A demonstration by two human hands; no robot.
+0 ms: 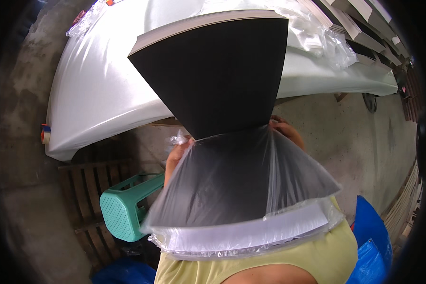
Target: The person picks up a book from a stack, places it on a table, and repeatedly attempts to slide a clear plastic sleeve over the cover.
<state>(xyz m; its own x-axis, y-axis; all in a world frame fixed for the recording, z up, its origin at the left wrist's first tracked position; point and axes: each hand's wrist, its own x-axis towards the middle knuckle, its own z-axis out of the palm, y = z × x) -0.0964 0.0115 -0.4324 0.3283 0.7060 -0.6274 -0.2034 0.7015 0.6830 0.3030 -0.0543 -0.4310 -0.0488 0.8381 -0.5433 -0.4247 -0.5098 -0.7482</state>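
A thick black-faced stack of sheets with pale edges stands tilted in front of me, its far end leaning over the table. Its near half is inside a clear plastic bag, whose mouth runs across the black face. At the left end of that mouth, my left hand is closed on the bunched film. My right hand grips the bag's opposite edge beside the stack, its fingers partly hidden. A white strip shows through the film at the near end, against my yellow top.
A table under a whitish cover spans the far side, with crumpled plastic film on it. More stacks of black-faced sheets lie at the far right. A green plastic stool and wooden pallet are at left, blue plastic at right.
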